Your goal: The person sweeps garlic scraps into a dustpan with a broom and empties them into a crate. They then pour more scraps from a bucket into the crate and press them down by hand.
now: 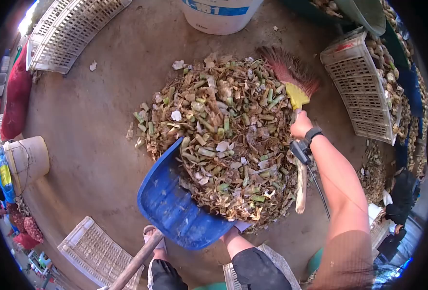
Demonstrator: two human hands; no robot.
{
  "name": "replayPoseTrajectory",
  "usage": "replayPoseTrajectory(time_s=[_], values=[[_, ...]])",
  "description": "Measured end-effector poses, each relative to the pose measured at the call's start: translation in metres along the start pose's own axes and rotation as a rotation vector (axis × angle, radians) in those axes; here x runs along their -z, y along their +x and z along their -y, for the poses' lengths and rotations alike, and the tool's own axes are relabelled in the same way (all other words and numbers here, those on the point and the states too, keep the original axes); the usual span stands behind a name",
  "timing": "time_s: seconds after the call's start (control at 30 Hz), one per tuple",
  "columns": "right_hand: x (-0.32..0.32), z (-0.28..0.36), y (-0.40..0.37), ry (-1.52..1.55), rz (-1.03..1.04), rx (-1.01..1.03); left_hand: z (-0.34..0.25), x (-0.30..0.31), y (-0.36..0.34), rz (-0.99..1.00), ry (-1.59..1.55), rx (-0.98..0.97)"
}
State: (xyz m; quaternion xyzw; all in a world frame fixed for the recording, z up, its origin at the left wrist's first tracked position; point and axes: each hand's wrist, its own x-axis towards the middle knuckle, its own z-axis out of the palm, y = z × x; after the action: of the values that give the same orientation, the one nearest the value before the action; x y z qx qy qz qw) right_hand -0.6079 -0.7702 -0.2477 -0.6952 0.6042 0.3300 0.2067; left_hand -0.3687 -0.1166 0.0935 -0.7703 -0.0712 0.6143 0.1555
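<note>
My right hand (301,125) wrapped round broom (297,95) near its head, bristles (285,70) at far right edge of scrap heap (233,130). Heap sits on floor (88,145), overlapping lip of blue shovel (173,208). Wooden handle (136,262) runs lower left; my left hand out of frame, grip can't tell. Step looks like gathering scraps into shovel. Next move, I judge, calls for bristles behind scraps, lip held flat. Crate (356,92) right, bucket (221,20) beyond.

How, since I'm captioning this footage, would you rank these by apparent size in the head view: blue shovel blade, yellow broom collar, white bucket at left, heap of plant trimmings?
1. Heap of plant trimmings
2. Blue shovel blade
3. White bucket
4. Yellow broom collar
Apparent size only; true sizes are unsure.
</note>
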Motion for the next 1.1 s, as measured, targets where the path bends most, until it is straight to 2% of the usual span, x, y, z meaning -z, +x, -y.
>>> replayPoseTrajectory(time_s=[0.1,0.23,0.27,0.3,0.33,0.37,0.43,0.47,0.5,0.63,0.7,0.77,0.8,0.83,0.87,0.9,0.93,0.97,1.0,1.03,1.1], values=[[-0.008,0.001,-0.04,0.195,0.106,0.018,0.021,-0.01,0.044,0.038,-0.061,-0.081],[-0.031,0.03,-0.132,0.387,0.209,-0.033,0.068,-0.039,0.107,0.067,-0.129,-0.272],[-0.017,0.059,-0.17,0.406,0.254,-0.109,0.039,-0.027,0.09,-0.043,-0.019,-0.219],[-0.041,0.046,-0.171,0.376,0.218,-0.068,0.01,-0.016,0.072,-0.145,0.087,-0.155],[-0.064,0.035,-0.173,0.345,0.182,-0.028,0.008,-0.016,0.077,-0.156,0.033,-0.132],[-0.06,0.055,-0.206,0.408,0.221,-0.08,0.016,-0.018,0.087,-0.141,0.13,-0.15],[-0.067,0.076,-0.25,0.423,0.184,-0.045,0.023,-0.017,0.105,-0.113,0.078,-0.209],[-0.07,0.083,-0.268,0.425,0.21,-0.089,0.022,-0.014,0.111,-0.121,0.121,-0.218],[-0.083,0.083,-0.281,0.495,0.216,-0.13,0.027,-0.016,0.122,-0.132,0.086,-0.243],[-0.111,0.094,-0.339,0.512,0.252,-0.123,0.043,-0.025,0.141,-0.117,0.023,-0.226],[-0.131,0.08,-0.364,0.579,0.271,-0.076,0.037,-0.022,0.138,-0.141,-0.021,-0.239],[-0.113,0.073,-0.394,0.644,0.371,-0.021,0.029,-0.016,0.117,-0.187,0.03,-0.238],[-0.095,0.066,-0.402,0.771,0.465,-0.056,0.03,-0.018,0.117,-0.175,0.036,-0.263],[-0.098,0.044,-0.404,0.76,0.341,0.064,0.03,-0.024,0.112,-0.189,0.047,-0.272],[-0.064,0.04,-0.412,0.741,0.301,0.018,0.028,-0.029,0.107,-0.267,0.062,-0.347],[-0.03,0.033,-0.418,0.722,0.265,-0.029,0.021,-0.032,0.101,-0.342,0.079,-0.419],[-0.028,-0.002,-0.411,0.706,0.207,0.013,0.005,-0.033,0.09,-0.353,0.066,-0.445],[-0.017,-0.019,-0.406,0.723,0.184,-0.03,-0.017,-0.036,0.074,-0.463,0.04,-0.414],[-0.006,-0.037,-0.4,0.741,0.161,-0.073,-0.043,-0.043,0.059,-0.725,0.152,-0.537],[0.018,-0.041,-0.395,0.789,0.18,-0.198,-0.071,-0.053,0.043,-0.985,0.269,-0.657],[0.015,-0.071,-0.355,0.937,0.038,-0.13,-0.173,-0.046,-0.017,-0.59,-0.146,-1.021]])
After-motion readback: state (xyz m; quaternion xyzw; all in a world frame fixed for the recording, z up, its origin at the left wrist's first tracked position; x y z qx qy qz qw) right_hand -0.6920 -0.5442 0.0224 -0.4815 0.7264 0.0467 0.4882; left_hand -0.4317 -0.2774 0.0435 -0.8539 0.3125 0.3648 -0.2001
